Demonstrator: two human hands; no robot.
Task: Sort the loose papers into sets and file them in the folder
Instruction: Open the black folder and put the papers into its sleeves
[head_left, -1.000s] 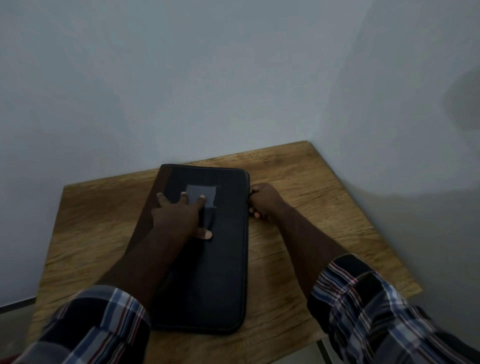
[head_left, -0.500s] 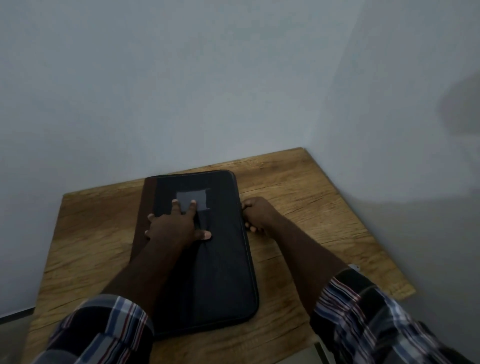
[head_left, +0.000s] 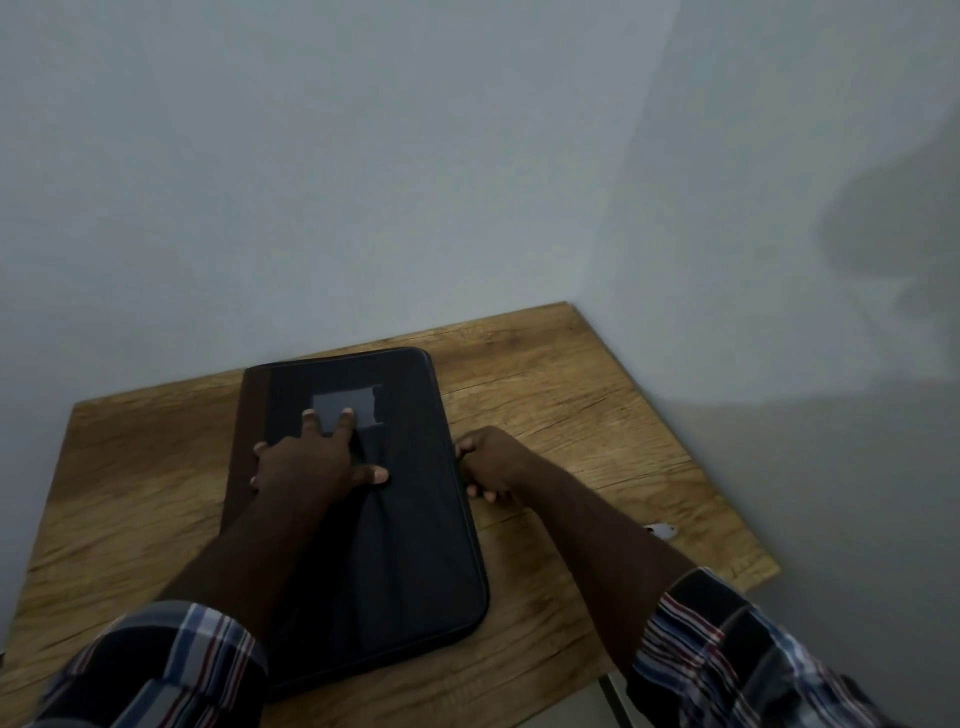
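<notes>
folder (head_left: 363, 499) closed, flat on the wooden table (head_left: 561, 395). left hand (head_left: 311, 457) spread flat on the cover — likely pinning it. right hand (head_left: 488, 462) curled at the right edge, probably working the zip; no loose papers visible.

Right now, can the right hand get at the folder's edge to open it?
Probably yes: the right hand already curls at the closed folder's right edge, nothing between, though the left hand lies flat on its cover.

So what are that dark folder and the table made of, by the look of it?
Folder: seemingly woven fabric, matte navy, creasing softly under the left hand; brown strip down its left edge, perhaps leatherette. Table: wood or wood-look laminate, with visible grain and a smooth finish.
</notes>
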